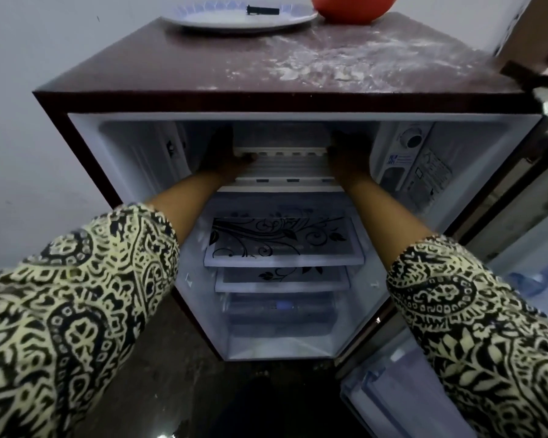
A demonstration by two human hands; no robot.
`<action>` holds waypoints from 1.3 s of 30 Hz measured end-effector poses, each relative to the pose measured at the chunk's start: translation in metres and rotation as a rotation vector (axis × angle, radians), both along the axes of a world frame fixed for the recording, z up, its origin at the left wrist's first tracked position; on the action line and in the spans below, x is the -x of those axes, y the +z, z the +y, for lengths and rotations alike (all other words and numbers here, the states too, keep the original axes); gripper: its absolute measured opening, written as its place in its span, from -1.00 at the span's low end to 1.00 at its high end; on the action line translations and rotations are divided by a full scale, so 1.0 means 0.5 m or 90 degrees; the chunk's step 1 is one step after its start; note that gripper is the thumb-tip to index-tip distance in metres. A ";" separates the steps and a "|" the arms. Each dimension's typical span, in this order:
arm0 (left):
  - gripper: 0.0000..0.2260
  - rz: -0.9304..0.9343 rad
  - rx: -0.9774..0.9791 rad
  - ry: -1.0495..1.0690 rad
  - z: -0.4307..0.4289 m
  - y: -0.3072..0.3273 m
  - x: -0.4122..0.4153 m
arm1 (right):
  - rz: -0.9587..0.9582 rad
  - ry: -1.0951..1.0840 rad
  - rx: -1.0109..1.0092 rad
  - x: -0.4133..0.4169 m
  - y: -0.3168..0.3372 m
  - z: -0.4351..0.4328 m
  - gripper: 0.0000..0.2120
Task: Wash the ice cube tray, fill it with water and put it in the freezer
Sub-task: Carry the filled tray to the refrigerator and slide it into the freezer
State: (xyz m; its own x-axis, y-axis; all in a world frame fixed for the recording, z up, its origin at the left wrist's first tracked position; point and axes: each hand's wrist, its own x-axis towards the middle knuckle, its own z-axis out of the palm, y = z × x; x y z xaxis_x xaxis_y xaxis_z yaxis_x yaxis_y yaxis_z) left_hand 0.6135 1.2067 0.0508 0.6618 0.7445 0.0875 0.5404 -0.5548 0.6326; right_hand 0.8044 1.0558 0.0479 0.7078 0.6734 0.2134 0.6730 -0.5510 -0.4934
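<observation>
The fridge stands open with its dark red top below me. Both my arms reach into the freezer compartment at the top of the cabinet. The white ice cube tray lies level between my hands, just inside the freezer opening. My left hand grips the tray's left end, thumb on the front edge. My right hand grips its right end. The fingers of both hands are in shadow behind the tray. Water in the tray cannot be made out.
Below the freezer are glass shelves with a black floral print and a crisper drawer. The open door hangs at right. On the fridge top sit a white plate, an orange bowl and spilled white powder.
</observation>
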 end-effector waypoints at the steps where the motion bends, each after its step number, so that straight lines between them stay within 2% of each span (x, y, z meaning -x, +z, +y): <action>1: -0.25 -0.004 -0.013 -0.005 -0.025 0.010 0.010 | 0.014 0.000 -0.021 0.018 0.009 -0.020 -0.58; 4: -0.37 0.029 -0.041 -0.063 -0.123 0.018 0.063 | -0.004 0.029 -0.067 0.097 0.016 -0.104 -0.63; 7: -0.52 0.027 0.009 -0.109 -0.237 -0.010 0.143 | -0.009 0.068 -0.110 0.196 -0.003 -0.212 -0.70; 12: -0.60 0.005 0.103 -0.154 -0.447 -0.037 0.212 | 0.027 0.062 -0.066 0.328 -0.030 -0.428 -0.72; 15: -0.61 -0.025 0.117 -0.235 -0.569 -0.022 0.211 | 0.003 -0.010 -0.086 0.373 -0.012 -0.576 -0.78; 21: -0.60 -0.083 -0.054 -0.498 -0.822 0.064 0.130 | -0.151 -0.255 -0.113 0.395 0.062 -0.857 -0.81; 24: -0.53 -0.056 -0.144 -0.562 -0.935 0.087 0.091 | -0.165 -0.380 -0.018 0.396 0.083 -0.954 -0.70; 27: -0.49 -0.005 -0.257 -0.576 -1.023 0.094 0.057 | -0.140 -0.466 0.113 0.399 0.087 -1.023 -0.56; 29: -0.48 0.018 -0.288 -0.575 -1.079 0.092 0.044 | -0.137 -0.489 0.168 0.401 0.087 -1.061 -0.53; 33: -0.44 0.063 -0.268 -0.553 -1.154 0.075 0.047 | -0.126 -0.463 0.247 0.405 0.082 -1.107 -0.51; 39: -0.44 -0.013 -0.224 -0.470 -1.173 0.069 0.083 | -0.209 -0.364 0.296 0.428 0.097 -1.132 -0.60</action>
State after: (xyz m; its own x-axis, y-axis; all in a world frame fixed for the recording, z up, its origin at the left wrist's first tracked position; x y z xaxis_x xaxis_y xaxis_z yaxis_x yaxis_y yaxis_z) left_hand 0.5718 0.6203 0.0853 0.9668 0.0437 0.2516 -0.0519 -0.9311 0.3610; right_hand 0.5903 0.4899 0.0965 0.9196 0.2966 0.2577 0.2952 -0.9544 0.0449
